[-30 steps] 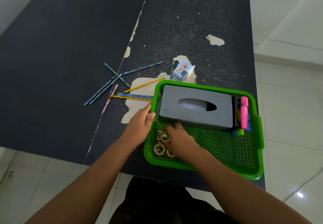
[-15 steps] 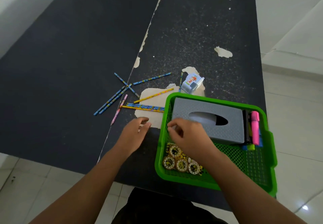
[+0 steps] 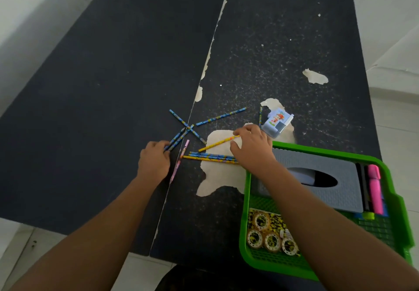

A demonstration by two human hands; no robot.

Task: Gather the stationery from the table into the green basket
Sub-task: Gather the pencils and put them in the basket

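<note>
Several patterned pencils lie scattered on the dark table [image 3: 113, 109]. My left hand [image 3: 154, 160] rests on the near ends of two blue pencils [image 3: 179, 137], fingers curled onto them. My right hand [image 3: 252, 146] touches the far end of a yellow pencil [image 3: 215, 143] with its fingertips. A pink pencil [image 3: 180, 161] lies between the hands, and more blue and yellow pencils [image 3: 210, 157] lie under my right hand. The green basket [image 3: 247, 252] at the near right holds a grey box [image 3: 340, 184], tape rolls [image 3: 272, 240] and a pink highlighter [image 3: 375, 188].
A small white and blue sharpener box [image 3: 277, 121] lies just beyond the basket. Two more blue pencils [image 3: 221, 116] lie farther out. The tabletop has peeled pale patches [image 3: 221, 177] and a seam down the middle. The table's near edge sits close below the basket.
Both hands have left the basket and reached out to the pencils: the left onto the blue pair, the right onto the yellow pencil. The view tilted further over the table.
</note>
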